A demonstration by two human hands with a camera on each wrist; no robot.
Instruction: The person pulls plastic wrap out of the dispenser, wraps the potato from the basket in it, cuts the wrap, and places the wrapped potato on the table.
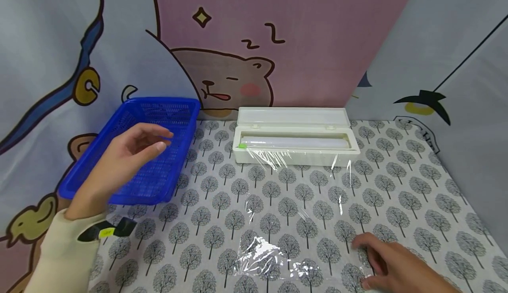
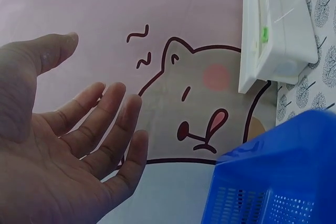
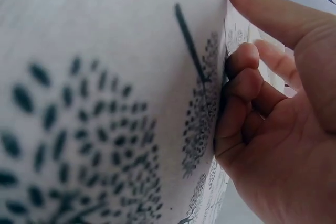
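Note:
A white wrap dispenser box (image 1: pixel 258 156) sits at the back with its lid raised and a roll (image 1: pixel 293 142) inside. From it a sheet of clear cling film (image 1: pixel 262 257) stretches forward over the tree-print cloth. My right hand (image 1: pixel 401 264) is low beside the film's front right corner, thumb and index finger apart; in the right wrist view its other fingers (image 3: pixel 244 85) bend against the cloth. Over the blue basket (image 1: pixel 168 187) hovers my left hand (image 1: pixel 128 154), holding nothing. The left wrist view shows its palm and loosely bent fingers (image 2: pixel 113 135).
The blue basket stands at the left, its mesh floor showing. A small green piece (image 1: pixel 242 145) sits at the left end of the box's front edge. Behind the table hangs a curtain (image 1: pixel 317 41) printed with cartoon animals, close to the box and basket.

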